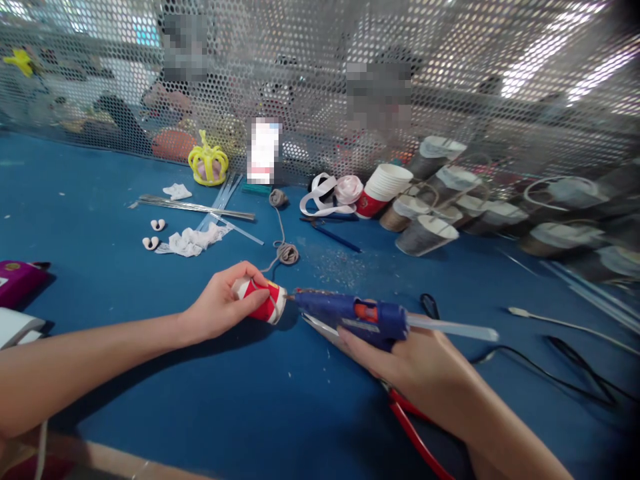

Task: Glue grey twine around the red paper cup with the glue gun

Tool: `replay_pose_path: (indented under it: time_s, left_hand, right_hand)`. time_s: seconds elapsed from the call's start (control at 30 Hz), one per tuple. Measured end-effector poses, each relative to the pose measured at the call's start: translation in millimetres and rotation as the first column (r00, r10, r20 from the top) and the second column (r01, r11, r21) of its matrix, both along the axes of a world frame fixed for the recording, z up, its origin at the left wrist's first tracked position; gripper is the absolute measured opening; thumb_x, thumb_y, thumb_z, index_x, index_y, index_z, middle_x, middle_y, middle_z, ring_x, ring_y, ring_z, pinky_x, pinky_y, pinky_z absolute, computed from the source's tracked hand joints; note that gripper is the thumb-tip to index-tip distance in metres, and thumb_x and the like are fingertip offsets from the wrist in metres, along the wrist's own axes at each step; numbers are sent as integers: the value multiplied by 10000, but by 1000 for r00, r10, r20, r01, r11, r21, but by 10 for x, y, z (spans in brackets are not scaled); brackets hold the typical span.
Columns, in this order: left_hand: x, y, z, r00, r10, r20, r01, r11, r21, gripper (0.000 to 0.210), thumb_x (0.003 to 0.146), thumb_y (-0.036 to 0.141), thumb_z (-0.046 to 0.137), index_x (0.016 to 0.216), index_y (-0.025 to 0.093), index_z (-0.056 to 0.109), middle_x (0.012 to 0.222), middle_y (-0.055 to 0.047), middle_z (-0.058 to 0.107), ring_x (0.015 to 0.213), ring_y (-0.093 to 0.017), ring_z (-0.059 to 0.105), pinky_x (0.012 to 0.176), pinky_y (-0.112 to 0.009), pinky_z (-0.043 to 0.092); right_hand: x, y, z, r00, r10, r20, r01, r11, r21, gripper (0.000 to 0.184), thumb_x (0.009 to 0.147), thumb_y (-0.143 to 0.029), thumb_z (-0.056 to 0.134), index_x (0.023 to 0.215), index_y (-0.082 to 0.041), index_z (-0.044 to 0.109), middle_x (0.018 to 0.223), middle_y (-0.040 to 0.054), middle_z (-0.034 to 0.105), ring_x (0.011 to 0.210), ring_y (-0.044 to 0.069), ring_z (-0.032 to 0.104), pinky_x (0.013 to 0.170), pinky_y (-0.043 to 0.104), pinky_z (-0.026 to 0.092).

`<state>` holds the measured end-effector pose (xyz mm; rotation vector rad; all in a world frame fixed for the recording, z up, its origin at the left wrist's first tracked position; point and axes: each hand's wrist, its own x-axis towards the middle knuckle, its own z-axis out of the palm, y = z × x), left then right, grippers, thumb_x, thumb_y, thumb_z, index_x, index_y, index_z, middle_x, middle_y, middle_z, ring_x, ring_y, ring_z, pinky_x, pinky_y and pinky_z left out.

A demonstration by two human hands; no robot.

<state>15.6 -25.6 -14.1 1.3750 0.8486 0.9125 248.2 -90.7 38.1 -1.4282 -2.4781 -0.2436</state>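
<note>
Glue gun (345,310) at paper cup (262,311)

Right hand (420,363) clamped on glue gun, nozzle just beside cup's white end; contact unclear. Left hand (220,303) clamped on cup, tilted sideways over blue table (240,407). Farther: coiled string (289,254); beyond, stacked cups (386,185).

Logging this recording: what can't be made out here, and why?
All in the head view:
Side of the red cup: partly covered by the left grip.
Handle of the glue gun: hidden by the right grip.
Red-handled tool: end cut off by the bottom edge.
Purple object: cut off by the left edge.
Bright panel: content pixelated.
</note>
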Motion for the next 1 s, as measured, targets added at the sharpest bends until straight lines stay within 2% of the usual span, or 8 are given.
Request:
replay_pose_path:
  time_s: [0.07,0.13,0.27,0.37,0.5,0.63,0.77,1.0]
  left_hand:
    - [5,-5,2,1000,10,2,-10,1000,-7,171,749,291,602,794,152,512,835,-51,662,623,-112,586,573,-222,453]
    - [9,-10,5,1000,15,-2,-15,1000,-9,166,746,287,605,789,157,512,808,-37,656,602,-104,577,562,-215,448]
    - [11,-11,10,1000,28,-9,-28,1000,0,161,737,283,611,777,159,517,795,-28,652,596,-101,572,562,-212,445]
    - [11,-7,14,1000,20,-5,-20,1000,-1,156,740,277,608,779,155,519,808,-35,657,602,-100,571,566,-210,442]
    - [12,-4,19,1000,13,-6,-13,1000,-5,155,741,273,606,783,152,518,816,-39,655,602,-95,561,562,-204,432]
    - [18,-5,20,999,32,-33,-33,999,-8,154,734,269,608,783,153,519,770,-23,637,575,-90,544,538,-200,420]
    - [19,-5,22,1000,19,-2,-19,1000,-11,154,730,269,612,776,155,519,811,-33,652,593,-93,556,553,-202,430]
    - [2,-4,4,999,26,-23,-25,1000,6,167,736,286,614,786,155,523,791,-32,654,571,-92,558,537,-203,433]
  right_hand:
    - [-30,32,8,984,-147,-105,130,979,-155,300,841,-260,392,701,-219,654,479,-12,581,405,114,490,394,206,382]
    - [-55,60,19,953,-255,-165,204,940,-274,246,811,-313,449,696,-207,639,512,-10,604,443,129,539,414,215,419]
    - [-78,73,58,932,-309,-190,236,914,-330,260,781,-343,465,599,-208,593,490,-15,586,441,140,540,421,234,428]
    - [-86,52,90,930,-303,-209,208,900,-383,290,789,-381,448,605,-210,592,498,-15,586,458,141,544,423,232,424]
    - [-92,61,76,922,-308,-232,200,896,-395,243,791,-352,450,670,-213,609,557,-9,614,517,149,572,491,244,460]
    - [-95,91,41,911,-345,-226,248,896,-369,240,761,-334,480,569,-214,559,486,-10,565,460,147,537,426,240,425]
    - [-111,68,87,911,-335,-240,231,898,-375,293,756,-366,481,510,-215,535,415,-35,505,398,123,477,361,219,379]
    - [-119,74,119,926,-281,-253,178,914,-363,242,776,-328,467,630,-212,619,521,-22,604,465,140,550,444,230,442]
